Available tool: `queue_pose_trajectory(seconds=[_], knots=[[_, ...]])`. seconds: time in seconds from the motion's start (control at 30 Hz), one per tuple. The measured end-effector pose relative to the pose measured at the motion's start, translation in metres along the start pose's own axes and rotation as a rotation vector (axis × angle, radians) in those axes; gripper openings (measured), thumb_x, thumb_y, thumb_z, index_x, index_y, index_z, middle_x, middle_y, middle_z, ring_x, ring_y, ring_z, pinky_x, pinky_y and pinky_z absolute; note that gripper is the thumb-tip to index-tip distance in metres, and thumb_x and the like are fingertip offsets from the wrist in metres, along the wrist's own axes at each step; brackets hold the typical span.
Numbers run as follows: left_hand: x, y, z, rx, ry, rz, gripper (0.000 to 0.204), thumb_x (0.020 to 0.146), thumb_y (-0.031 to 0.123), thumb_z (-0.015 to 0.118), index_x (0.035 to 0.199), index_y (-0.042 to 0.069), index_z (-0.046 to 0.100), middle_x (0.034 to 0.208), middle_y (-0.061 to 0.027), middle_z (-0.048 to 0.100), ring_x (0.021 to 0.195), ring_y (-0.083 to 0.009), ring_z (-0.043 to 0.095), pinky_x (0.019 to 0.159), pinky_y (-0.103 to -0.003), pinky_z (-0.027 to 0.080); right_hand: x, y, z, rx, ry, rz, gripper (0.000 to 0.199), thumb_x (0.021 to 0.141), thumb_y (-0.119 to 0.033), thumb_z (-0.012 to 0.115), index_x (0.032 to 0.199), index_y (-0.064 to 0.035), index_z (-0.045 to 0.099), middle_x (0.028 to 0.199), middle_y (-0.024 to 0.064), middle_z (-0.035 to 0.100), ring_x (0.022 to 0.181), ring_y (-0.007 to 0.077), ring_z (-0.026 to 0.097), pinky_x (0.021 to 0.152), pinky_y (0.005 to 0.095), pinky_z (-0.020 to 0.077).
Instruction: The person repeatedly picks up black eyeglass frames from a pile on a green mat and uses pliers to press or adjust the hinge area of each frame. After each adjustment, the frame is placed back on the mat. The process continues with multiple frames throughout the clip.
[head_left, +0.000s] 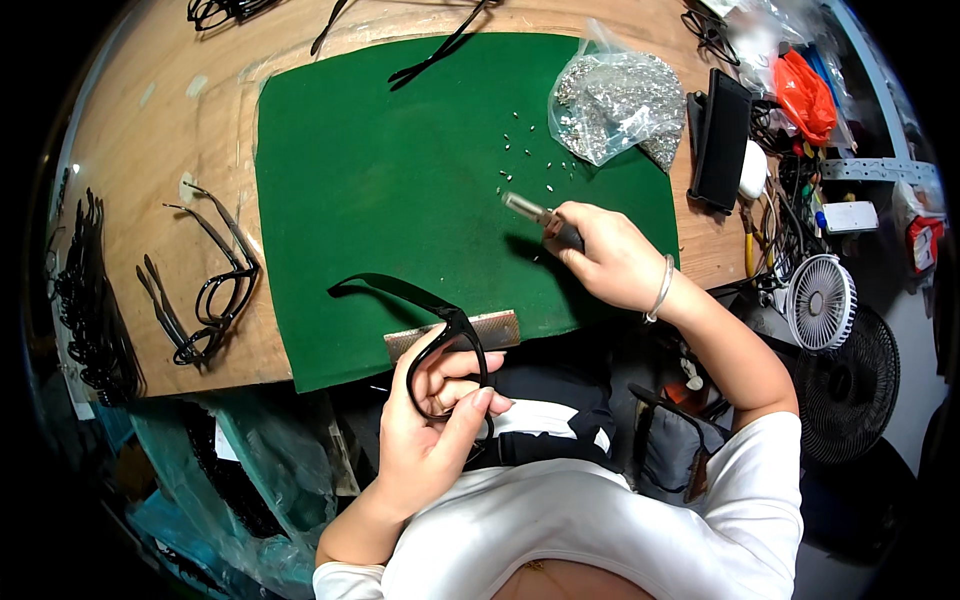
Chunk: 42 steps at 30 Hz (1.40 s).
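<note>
"Near the front edge of the green mat (380, 170), holding what in the left hand (425, 432)?"

"Holding black glasses (456, 320), with thumb and fingers around one lens rim and one arm of the frame stretching up and left over the mat. Just behind the fingers, lying along the mat's edge: a flat metal plate (495, 330)."

"And in the right hand (620, 262)?"

"Gripping a tool (527, 208) with a bright metal tip and dark handle, aimed up and left, well apart from the glasses. Too small to tell whether parted or closed at the tip."

"Anything beyond that?"

"Scattered past the tool, small silver pieces (528, 152). Lying at the mat's far right, a clear bag (620, 105) full of more. To the right of that, a black phone (722, 140)."

"And off to the left?"

"Resting on the wooden tabletop (170, 130), more black frames (215, 290) with arms opened out, and farther left, a long dark pile (90, 300)."
</note>
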<state>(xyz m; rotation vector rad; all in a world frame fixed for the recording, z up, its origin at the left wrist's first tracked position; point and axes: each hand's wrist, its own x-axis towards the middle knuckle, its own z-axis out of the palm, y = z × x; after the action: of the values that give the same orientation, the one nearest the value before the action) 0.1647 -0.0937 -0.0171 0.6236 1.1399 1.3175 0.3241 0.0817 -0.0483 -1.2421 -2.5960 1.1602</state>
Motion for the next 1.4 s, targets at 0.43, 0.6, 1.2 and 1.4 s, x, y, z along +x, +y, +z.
queue_pose_trajectory(seconds=[0.43, 0.6, 1.2, 1.4], knots=[[0.002, -0.013, 0.014, 0.014, 0.043, 0.034, 0.050, 0.080, -0.010, 0.048, 0.124, -0.003, 0.026, 0.109, -0.0206, 0.052, 0.079, -0.0150, 0.061, 0.071, -0.024, 0.049, -0.026, -0.062, -0.005, 0.360, 0.032, -0.076, 0.013, 0.071, -0.003, 0.059, 0.082, 0.0003, 0.051, 0.075, 0.0125, 0.054, 0.068, 0.0254, 0.057, 0.062, 0.0330, 0.0447], [0.007, -0.011, 0.025, 0.163, 0.068, 0.185, 0.051, 0.077, -0.013, 0.049, 0.122, -0.003, 0.027, 0.101, -0.0172, 0.052, 0.079, -0.0169, 0.060, 0.072, -0.026, 0.050, -0.032, -0.082, 0.014, 0.943, 0.100, 0.032, 0.015, 0.082, -0.012, 0.057, 0.084, -0.0003, 0.048, 0.069, 0.0052, 0.053, 0.054, 0.0099, 0.052, 0.048, 0.0228, 0.0429], [-0.009, 0.040, -0.014, -0.280, -0.216, -0.298, 0.044, 0.080, -0.009, 0.048, 0.122, -0.002, 0.034, 0.103, -0.0155, 0.055, 0.076, -0.0149, 0.060, 0.065, -0.022, 0.047, -0.040, -0.068, -0.033, 0.636, -0.472, 0.090, 0.024, 0.081, -0.023, 0.060, 0.088, -0.0010, 0.053, 0.073, 0.0040, 0.054, 0.068, 0.0098, 0.050, 0.063, 0.0252, 0.0422], [-0.009, 0.045, -0.016, -0.273, -0.257, -0.308, 0.042, 0.080, -0.008, 0.049, 0.120, -0.003, 0.038, 0.102, -0.0145, 0.056, 0.075, -0.0147, 0.061, 0.062, -0.021, 0.046, -0.038, -0.083, -0.041, 0.426, -0.711, -0.001, 0.035, 0.085, -0.030, 0.051, 0.094, 0.0039, 0.051, 0.062, 0.0131, 0.053, 0.058, 0.0217, 0.055, 0.056, 0.0320, 0.0425]])
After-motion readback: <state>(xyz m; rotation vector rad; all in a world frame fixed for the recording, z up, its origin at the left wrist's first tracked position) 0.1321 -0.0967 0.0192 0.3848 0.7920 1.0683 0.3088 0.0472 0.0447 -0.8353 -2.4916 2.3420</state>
